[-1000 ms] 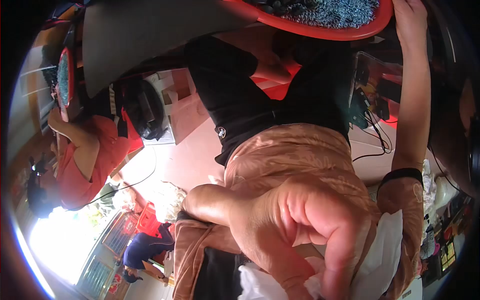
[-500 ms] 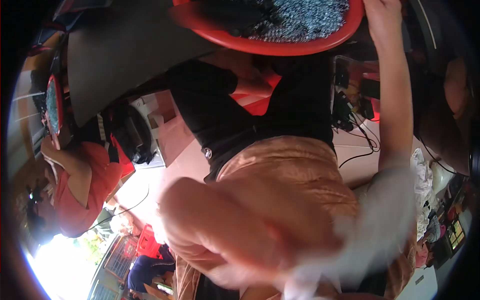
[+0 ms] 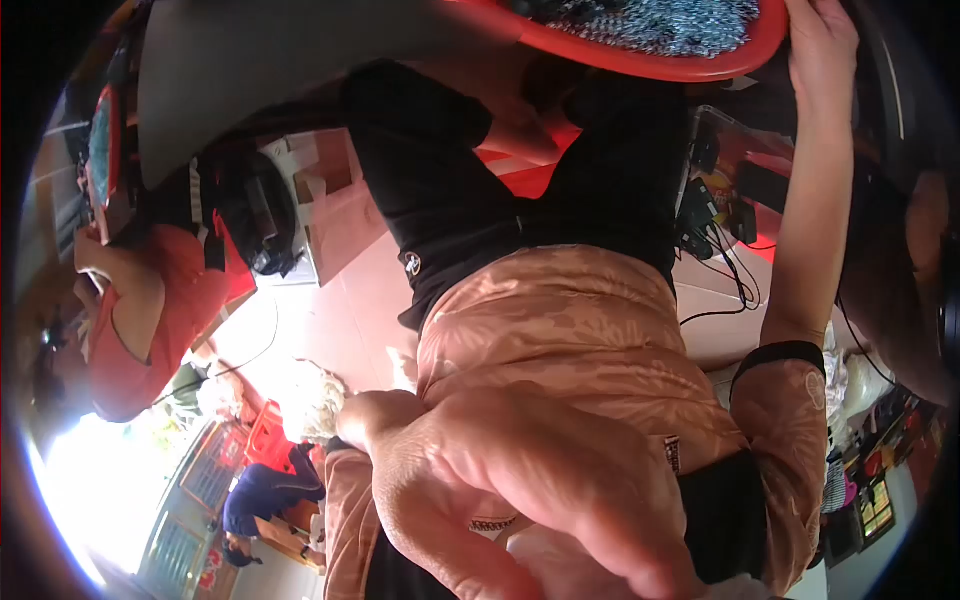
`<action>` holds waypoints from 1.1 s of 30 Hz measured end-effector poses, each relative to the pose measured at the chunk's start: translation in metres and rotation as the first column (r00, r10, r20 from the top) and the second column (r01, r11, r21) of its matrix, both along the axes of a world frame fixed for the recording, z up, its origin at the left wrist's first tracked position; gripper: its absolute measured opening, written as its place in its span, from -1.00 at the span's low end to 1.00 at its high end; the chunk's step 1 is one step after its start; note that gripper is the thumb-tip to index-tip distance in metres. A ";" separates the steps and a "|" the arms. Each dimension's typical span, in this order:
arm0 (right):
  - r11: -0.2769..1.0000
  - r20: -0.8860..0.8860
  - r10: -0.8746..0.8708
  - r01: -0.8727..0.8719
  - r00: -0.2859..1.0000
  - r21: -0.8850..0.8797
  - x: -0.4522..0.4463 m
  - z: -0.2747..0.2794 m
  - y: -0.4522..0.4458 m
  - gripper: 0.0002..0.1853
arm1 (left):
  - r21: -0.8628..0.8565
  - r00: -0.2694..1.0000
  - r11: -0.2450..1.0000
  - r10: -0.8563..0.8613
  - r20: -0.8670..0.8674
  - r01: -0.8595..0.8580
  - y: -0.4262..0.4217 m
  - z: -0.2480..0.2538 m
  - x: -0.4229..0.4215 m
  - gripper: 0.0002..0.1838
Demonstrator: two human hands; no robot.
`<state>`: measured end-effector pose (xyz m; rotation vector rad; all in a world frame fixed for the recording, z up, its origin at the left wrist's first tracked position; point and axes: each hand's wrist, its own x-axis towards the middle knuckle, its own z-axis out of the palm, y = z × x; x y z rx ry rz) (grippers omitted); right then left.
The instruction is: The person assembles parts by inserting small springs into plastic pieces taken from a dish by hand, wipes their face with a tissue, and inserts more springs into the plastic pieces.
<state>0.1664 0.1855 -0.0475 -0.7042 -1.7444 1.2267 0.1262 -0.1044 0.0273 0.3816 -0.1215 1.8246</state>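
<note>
right hand (image 3: 824, 42) at red basin (image 3: 680, 69) — trouser logo (image 3: 412, 264) unreadable.

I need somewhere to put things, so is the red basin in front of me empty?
No, the red basin holds a pile of small silvery pieces.

Patterned peach shirt (image 3: 560, 330), black trousers (image 3: 440, 190)

Right arm (image 3: 815, 200) stretched forward, right hand (image 3: 825, 45) far off; left hand (image 3: 540, 450) up close, fingers (image 3: 620, 500) apparently curled.
</note>
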 end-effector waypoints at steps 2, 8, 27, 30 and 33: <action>0.998 0.045 0.054 -0.052 0.998 -0.045 0.000 -0.001 0.006 -0.92 | -0.106 0.980 0.994 -0.025 -0.195 0.004 -0.002 0.001 -0.009 -0.71; 0.997 0.111 -0.015 0.007 0.994 0.077 0.016 -0.009 0.020 -0.87 | -0.178 0.974 0.981 -0.109 -0.199 0.073 -0.002 0.005 -0.013 -0.73; 0.991 0.108 -0.068 0.054 0.992 0.122 0.012 -0.003 0.019 -0.91 | 0.055 0.864 0.986 0.163 -0.477 -0.156 0.007 -0.018 0.002 -0.74; 0.994 0.109 -0.067 0.058 0.992 0.090 0.010 -0.002 0.018 -0.91 | -0.075 0.880 0.977 0.146 -0.452 -0.200 0.004 -0.015 0.003 -0.88; 0.995 0.096 -0.059 0.050 0.994 0.089 0.011 -0.004 0.019 -0.91 | -0.084 0.892 0.977 0.144 -0.428 -0.198 0.005 -0.016 0.003 -0.90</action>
